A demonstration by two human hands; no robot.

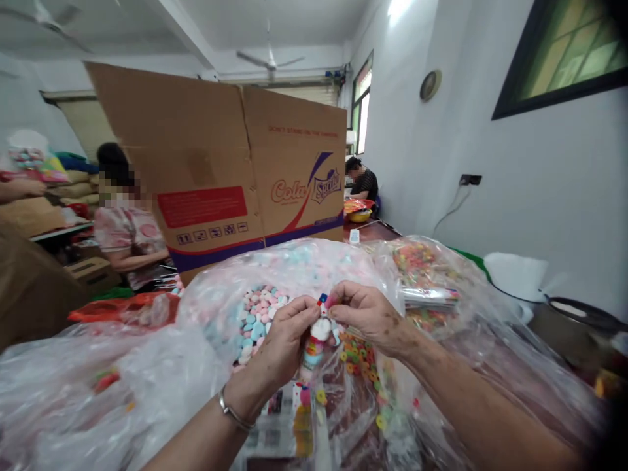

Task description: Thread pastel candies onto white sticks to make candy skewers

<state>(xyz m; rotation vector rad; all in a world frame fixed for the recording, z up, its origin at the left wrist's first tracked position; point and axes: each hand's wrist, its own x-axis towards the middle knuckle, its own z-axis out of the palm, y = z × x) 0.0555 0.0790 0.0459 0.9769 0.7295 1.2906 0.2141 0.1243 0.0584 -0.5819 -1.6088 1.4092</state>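
A small candy packet [318,337] is pinched at its top between both hands, left hand [284,340] and right hand [367,317] closed on it together above the open clear bag of pastel candies [260,311]. Packet looks part-filled and unsealed; the big bag remains heaped, so much seems left. Table [373,230] crowded with plastic bags and ring candies [360,363]; cardboard box [230,163] behind, co-workers beyond, white walls.

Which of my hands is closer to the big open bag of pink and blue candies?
Left. Your left hand overlaps the open bag of pink and blue candies, right at its mouth. Your right hand is further right, over the coloured ring candies. Both pinch a small packet.
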